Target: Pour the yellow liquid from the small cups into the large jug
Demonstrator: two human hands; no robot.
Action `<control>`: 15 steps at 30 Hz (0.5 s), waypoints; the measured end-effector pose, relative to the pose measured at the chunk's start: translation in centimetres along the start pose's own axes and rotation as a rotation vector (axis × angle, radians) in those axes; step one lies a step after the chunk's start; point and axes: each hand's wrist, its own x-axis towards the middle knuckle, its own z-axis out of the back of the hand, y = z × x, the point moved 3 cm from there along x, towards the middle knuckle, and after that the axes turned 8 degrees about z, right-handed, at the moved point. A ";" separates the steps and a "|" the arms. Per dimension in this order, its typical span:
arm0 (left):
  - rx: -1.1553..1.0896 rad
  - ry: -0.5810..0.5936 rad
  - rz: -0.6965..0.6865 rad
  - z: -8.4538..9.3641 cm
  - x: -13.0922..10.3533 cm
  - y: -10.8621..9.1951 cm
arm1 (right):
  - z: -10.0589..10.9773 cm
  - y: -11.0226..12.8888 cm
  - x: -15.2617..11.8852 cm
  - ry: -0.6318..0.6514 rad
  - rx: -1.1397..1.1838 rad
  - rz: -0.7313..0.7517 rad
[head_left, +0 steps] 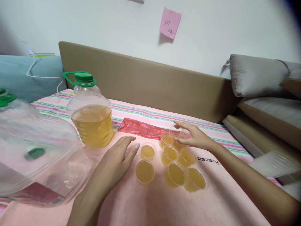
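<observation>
My right hand (192, 135) grips a clear plastic cup (176, 130) between thumb and fingers, tilted above the rear of a cluster of cups. Beneath and in front of it stand several cups of yellow liquid, among them a middle cup (170, 153) and a front cup (177, 173). To the left, a small pair holds the same liquid: a rear cup (147, 152) and a nearer cup (145, 171). My left hand (121, 153) is open beside that pair, thumb and fingers apart, holding nothing. Behind it stands a large green-capped jug (92, 125), partly filled with yellow liquid.
A big clear plastic jug (42, 157) fills the near left. A red plastic bag (143, 128) lies behind the cups on the pink cloth (152, 207). Stacked clear cups (275, 163) lie at right, below grey cushions (258, 75). A brown headboard (141, 81) runs behind.
</observation>
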 end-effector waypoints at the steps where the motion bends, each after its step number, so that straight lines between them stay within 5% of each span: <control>1: 0.001 0.007 0.005 0.0 0.0 -0.1 | 0.0 -0.1 0.0 -0.012 0.008 -0.006; 15: 0.047 0.204 0.030 -1.0 -0.5 0.0 | 0.3 0.8 -0.4 -0.162 0.222 -0.061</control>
